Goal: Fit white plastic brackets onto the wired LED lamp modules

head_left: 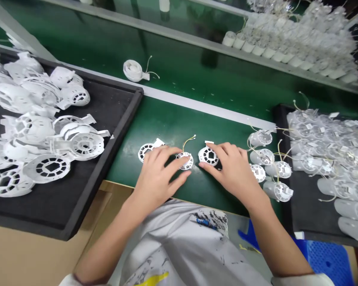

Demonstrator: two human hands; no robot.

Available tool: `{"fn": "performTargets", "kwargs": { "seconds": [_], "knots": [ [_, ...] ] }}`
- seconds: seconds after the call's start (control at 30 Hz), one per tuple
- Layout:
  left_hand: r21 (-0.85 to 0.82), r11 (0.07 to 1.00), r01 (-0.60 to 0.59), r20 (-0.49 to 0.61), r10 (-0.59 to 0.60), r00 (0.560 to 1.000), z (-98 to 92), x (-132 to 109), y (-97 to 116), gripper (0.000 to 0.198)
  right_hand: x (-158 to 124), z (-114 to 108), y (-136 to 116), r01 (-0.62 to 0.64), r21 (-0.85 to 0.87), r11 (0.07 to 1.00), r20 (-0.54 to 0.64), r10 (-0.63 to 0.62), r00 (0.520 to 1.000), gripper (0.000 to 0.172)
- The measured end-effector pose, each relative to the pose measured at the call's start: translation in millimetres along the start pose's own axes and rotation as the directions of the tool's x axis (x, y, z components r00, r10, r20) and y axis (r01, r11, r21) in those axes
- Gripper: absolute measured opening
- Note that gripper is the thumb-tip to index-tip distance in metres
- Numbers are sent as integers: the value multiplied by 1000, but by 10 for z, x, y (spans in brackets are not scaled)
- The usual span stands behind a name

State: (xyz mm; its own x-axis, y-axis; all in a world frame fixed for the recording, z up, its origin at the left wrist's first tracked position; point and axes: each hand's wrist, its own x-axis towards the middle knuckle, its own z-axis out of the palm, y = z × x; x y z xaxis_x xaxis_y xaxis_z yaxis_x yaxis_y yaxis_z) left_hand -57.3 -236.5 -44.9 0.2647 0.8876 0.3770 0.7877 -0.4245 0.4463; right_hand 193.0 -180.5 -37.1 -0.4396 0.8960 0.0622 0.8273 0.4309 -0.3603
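Head-worn view, forward and down

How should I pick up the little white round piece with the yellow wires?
Pinch the white round piece by its rim from above, probably. It lies nearly flat on the green bench mat, so the rim is easy to reach, and the yellow wires rise from its far side, clear of the left hand.

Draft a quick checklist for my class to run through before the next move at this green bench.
1. Left hand on the wired white plastic disc: ok, fingertips touch it.
2. Right hand on the slotted white disc: ok, fingers touch it.
3. Yellow wire clear of both hands: ok.
4. Wire joint on the wired disc: cannot tell, too small.
5. Parts within the black tray's rim: ok.
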Motion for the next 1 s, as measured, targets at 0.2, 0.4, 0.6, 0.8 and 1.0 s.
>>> {"fn": "performTargets", "kwargs": {
  "seconds": [0.2,0.4,0.6,0.8,1.0],
  "knots": [
    [-101,994,52,-67,-59,996,320,-133,25,30,159,-114,-274,96,491,866,-41,-87,995,57],
    [-317,931,179,-62,-209,976,401,-175,-59,77,259,-27,-368,227,475,850,-47,-232,971,52],
    [-272,928,254,22,-258,966,404,-147,-74,101,317,-33,-312,258,352,900,77,-303,950,52],
    [-239,941,241,46,-237,971,407,-121,-60,104,327,-53,-264,292,285,913,146,-342,928,50],
    [-210,946,246,44,-242,969,418,-120,-50,104,339,23,-295,277,279,919,121,-320,940,50]
  ]
}}
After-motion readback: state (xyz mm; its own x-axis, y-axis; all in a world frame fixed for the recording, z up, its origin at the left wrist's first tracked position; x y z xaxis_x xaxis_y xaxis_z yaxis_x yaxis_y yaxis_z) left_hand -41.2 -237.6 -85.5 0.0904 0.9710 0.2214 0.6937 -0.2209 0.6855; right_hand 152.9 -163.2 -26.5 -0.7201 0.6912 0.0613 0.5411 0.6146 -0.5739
